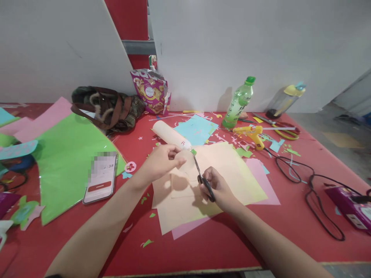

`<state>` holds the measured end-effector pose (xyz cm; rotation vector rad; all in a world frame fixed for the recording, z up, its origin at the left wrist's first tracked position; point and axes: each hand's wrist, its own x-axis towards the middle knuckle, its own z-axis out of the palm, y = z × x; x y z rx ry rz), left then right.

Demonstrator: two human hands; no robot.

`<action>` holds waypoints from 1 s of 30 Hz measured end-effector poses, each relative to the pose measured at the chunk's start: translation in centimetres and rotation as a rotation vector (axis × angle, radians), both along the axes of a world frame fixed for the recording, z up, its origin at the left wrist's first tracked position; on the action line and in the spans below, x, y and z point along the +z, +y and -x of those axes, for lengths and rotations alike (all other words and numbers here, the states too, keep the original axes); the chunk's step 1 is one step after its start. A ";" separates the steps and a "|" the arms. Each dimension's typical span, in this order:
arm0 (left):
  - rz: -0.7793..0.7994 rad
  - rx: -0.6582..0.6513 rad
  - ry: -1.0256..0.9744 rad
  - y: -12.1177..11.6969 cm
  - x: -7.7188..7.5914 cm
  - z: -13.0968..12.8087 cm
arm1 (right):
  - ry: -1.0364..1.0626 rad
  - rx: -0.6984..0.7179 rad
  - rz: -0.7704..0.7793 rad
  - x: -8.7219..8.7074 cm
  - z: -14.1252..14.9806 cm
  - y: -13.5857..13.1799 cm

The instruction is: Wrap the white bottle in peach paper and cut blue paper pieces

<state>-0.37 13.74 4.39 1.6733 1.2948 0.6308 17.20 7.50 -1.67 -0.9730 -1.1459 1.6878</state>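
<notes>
pinching a pale round paper (186,162), the left hand (164,163) holds it above the big sheets (232,166). the right hand (216,187) grips the scissors (206,187), their blades just beside the paper's edge.

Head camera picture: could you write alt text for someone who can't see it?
A person's right hand holds black-handled scissors beside a pale paper piece in the left hand, above paper sheets on a red table strewn with scraps.
</notes>
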 end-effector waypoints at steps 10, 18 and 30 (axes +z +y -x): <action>-0.046 0.027 -0.004 0.0 0.1 0.1 | -0.025 -0.006 0.029 -0.2 0.0 0.0; -0.056 -0.030 0.018 -0.4 0.1 -0.4 | 0.006 0.015 0.012 0.1 0.0 -0.1; -0.072 -0.058 0.086 -0.2 -0.3 -0.1 | -0.017 0.041 0.021 0.2 -0.1 -0.1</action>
